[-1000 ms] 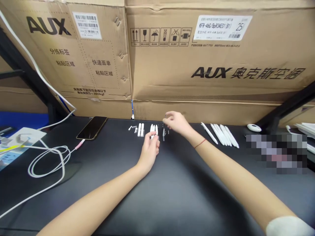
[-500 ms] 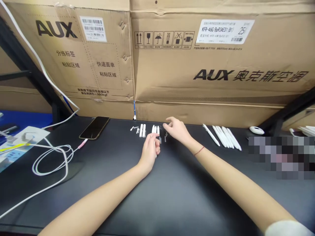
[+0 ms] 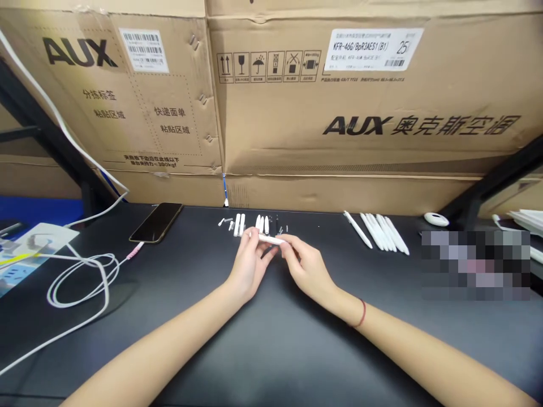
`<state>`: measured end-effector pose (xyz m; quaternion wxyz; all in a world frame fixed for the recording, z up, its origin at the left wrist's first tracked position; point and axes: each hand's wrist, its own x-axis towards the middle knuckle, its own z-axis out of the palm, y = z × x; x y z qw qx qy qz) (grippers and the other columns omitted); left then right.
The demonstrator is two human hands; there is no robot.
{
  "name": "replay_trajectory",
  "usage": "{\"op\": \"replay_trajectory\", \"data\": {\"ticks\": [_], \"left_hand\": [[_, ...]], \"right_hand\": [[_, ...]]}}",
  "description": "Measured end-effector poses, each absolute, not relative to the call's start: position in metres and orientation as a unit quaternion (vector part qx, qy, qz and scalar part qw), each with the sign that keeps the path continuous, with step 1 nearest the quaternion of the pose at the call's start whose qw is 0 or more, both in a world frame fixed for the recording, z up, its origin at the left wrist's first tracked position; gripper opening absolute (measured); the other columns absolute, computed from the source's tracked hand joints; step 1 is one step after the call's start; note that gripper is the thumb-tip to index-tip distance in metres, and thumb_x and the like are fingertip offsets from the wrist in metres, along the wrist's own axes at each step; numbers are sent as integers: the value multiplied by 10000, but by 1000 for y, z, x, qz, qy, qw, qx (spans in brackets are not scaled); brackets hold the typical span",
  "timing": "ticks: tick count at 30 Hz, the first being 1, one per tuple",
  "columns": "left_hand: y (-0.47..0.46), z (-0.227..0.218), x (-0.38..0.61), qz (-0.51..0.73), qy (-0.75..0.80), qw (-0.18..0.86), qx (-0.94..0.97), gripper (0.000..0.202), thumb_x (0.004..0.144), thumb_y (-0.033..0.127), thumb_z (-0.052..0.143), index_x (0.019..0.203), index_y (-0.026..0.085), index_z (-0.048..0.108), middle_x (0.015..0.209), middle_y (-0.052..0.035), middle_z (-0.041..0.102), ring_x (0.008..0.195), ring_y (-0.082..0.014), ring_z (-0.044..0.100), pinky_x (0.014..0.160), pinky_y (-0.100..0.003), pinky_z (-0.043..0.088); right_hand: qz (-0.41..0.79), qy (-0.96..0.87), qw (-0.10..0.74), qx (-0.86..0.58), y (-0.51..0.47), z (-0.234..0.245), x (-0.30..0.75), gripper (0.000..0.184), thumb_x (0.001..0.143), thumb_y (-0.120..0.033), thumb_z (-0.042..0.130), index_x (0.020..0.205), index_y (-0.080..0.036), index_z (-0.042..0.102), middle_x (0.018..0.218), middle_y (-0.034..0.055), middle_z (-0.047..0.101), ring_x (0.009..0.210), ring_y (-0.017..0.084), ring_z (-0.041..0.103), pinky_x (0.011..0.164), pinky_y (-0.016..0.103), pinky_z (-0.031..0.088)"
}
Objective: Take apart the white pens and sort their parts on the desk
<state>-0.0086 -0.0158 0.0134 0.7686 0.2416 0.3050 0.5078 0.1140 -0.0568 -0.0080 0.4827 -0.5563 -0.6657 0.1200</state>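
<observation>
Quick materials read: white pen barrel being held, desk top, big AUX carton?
The white pen barrel looks like moulded plastic: smooth, satin, even white, though coated metal can't be ruled out. The desk top seems a matte black laminate or mat, with a soft sheen and no visible grain. The AUX carton is brown corrugated cardboard, with creased, dented panels and black print.

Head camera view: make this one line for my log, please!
Left hand: holds white pen | Right hand: fingers on its other end | Desk: black
</observation>
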Motion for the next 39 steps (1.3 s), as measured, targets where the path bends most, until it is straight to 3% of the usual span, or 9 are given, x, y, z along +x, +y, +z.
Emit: {"op": "replay_trajectory", "data": {"ticks": [4,9,17,26,29,34,39], "left_hand": [[-22,14,-6,448,343,792,232,121,889,161,499,774,159,536,761,-25,571,703,-116,575,724,-261,501],[-24,14,-3,380,372,817,224,122,882,149,492,833,118,599,752,-56,587,654,-118,575,633,-237,481],[-25,7,-1,330,335,858,207,187,920,172,436,739,147,476,592,37,391,453,-56,342,466,-188,321],[-26,0,-1,332,303,865,221,94,894,159,506,808,126,525,612,46,359,460,-45,290,453,-177,286],[-27,1,-1,337,305,860,233,62,872,163,542,825,123,546,618,48,355,469,-45,289,457,-179,287],[-32,5,1,349,306,845,265,126,865,207,567,936,110,605,631,52,341,476,-41,279,471,-180,284],[-35,5,3,361,318,832,275,175,906,208,501,962,90,617,626,52,322,487,-43,274,484,-178,293]], "right_hand": [[84,-647,524,-548,-49,-5,128,284,942,-306,377,1020,-195,626,903,65,678,763,170,630,716,302,506],[39,-692,490,-529,-46,-3,136,304,945,-262,346,1083,-184,606,846,66,650,744,177,607,711,326,507],[-26,-720,464,-516,-46,-3,137,344,949,-217,306,1165,-176,569,755,49,582,690,182,546,673,338,489],[-69,-715,459,-523,-39,-11,138,320,952,-252,332,1140,-161,575,762,63,600,700,189,547,698,344,488],[-22,-692,482,-537,-38,-13,137,323,945,-280,328,1123,-166,572,769,59,606,693,182,556,702,341,488],[131,-573,548,-595,-44,-14,130,261,903,-348,438,1056,-177,562,614,-37,505,526,121,468,550,263,436],[171,-540,575,-590,-45,-16,125,276,905,-365,423,988,-174,604,753,19,608,644,135,535,622,274,455]]}}
